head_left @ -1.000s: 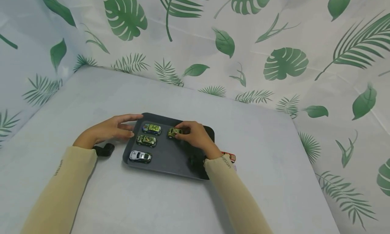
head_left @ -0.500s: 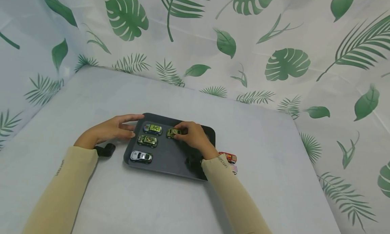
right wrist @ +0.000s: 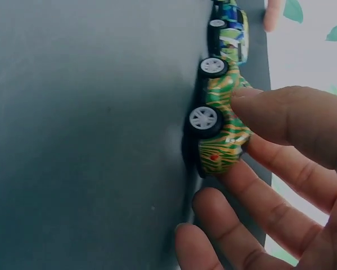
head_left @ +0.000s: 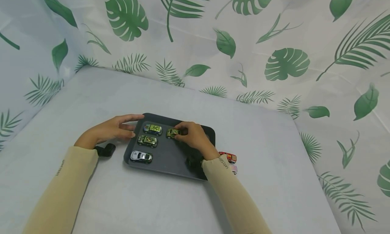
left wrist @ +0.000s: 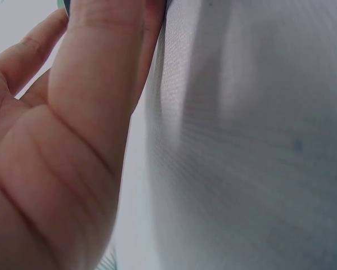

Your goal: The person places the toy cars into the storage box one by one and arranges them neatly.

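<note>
A green toy car with orange stripes point(right wrist: 221, 140) stands on its wheels in the dark grey tray point(head_left: 164, 168). My right hand point(head_left: 195, 136) pinches it between thumb and fingers, near the tray's far side. Left of it are a blue-and-yellow toy car point(head_left: 152, 129), a green patterned toy car point(head_left: 147, 141) and a silver-white toy car point(head_left: 141, 157), lined up along the tray's left side. My left hand point(head_left: 114, 129) rests at the tray's left edge, fingers extended to the rim. In the left wrist view, mostly that hand's palm and fingers point(left wrist: 95, 62) show.
Right of the tray, partly behind the right sleeve, lie a red toy car point(head_left: 230, 157) and a pink-and-white toy car point(head_left: 233, 169). The white table point(head_left: 146, 203) meets leaf-patterned curtains point(head_left: 195, 34) at the back and sides.
The right hand has shifted the green striped car very slightly left, then stays still with it. More of the two cars beside the tray shows. The left hand keeps its place.
</note>
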A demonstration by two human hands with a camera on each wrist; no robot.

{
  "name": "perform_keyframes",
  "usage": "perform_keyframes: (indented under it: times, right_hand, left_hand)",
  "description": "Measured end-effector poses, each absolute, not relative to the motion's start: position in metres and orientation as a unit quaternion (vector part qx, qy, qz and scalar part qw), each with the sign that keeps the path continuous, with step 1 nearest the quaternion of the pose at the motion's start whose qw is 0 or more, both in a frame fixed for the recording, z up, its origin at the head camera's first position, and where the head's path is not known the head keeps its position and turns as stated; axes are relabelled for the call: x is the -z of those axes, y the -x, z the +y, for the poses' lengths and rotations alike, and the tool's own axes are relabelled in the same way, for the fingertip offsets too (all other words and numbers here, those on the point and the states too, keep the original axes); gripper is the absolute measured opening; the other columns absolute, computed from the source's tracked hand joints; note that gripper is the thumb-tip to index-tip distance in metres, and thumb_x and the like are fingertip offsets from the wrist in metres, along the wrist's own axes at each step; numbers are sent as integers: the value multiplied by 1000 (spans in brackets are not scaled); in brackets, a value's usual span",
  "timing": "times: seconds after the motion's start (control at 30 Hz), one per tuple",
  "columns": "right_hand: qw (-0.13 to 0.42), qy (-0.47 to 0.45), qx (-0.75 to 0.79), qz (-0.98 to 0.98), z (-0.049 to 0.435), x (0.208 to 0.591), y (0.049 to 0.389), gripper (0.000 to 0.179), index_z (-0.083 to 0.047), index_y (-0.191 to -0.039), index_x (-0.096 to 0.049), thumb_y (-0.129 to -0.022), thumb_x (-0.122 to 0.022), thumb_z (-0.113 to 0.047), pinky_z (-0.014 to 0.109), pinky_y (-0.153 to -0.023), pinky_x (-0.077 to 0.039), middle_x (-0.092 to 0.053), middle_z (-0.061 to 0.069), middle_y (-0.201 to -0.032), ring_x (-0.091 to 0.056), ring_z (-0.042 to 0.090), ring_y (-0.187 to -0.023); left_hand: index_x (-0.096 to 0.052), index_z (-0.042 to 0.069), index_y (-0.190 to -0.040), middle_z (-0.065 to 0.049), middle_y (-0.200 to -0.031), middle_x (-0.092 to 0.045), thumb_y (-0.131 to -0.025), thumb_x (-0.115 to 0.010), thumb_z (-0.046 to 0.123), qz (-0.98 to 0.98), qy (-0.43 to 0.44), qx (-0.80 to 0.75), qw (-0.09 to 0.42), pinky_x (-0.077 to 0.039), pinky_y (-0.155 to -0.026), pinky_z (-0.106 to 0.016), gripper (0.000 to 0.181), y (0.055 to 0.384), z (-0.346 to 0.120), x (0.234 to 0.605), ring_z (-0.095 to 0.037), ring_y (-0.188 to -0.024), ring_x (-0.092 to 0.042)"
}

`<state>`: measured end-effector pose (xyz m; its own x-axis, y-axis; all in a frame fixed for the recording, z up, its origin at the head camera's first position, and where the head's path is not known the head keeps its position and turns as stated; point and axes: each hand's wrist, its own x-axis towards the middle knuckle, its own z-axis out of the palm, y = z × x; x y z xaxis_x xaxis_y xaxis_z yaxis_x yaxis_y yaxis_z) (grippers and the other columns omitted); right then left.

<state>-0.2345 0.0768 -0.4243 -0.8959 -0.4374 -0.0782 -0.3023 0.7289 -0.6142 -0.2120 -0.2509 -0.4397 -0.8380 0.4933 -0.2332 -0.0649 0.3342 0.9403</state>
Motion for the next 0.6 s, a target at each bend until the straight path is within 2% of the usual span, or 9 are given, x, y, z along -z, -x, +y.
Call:
perform_keyframes:
  times: [0.23, 0.33, 0.6]
  right_hand:
    - [118, 181, 353, 910, 86, 416, 228, 34, -8, -130, -77, -97, -82, -11, 45, -97, -58, -73, 11, -135, -72, 29, -117]
    - [116, 189, 363, 905, 92, 413, 226, 35, -6, -132, -76, -98, -81, -11, 48, -101, -57, -72, 12, -138, -70, 33, -122]
    - [133, 251, 404, 870, 111, 411, 224, 36, 1, -134, -73, -99, -78, -8, 49, -99, -58, -72, 17, -137, -72, 34, -117]
  left_hand:
    - [-26, 5, -171, -34, -174, -19, -102, -72, 11, 775, -142, -563, 249, -45, -115, -63, 84, 213, -251, 440, -59, -157, -24]
    - [-26, 5, -171, -34, -174, -19, -101, -72, 11, 775, -141, -563, 249, -44, -115, -64, 84, 213, -251, 441, -59, -157, -24]
    - [-27, 6, -171, -33, -175, -18, -101, -73, 12, 779, -137, -560, 248, -43, -115, -65, 84, 213, -250, 441, -60, -157, -24]
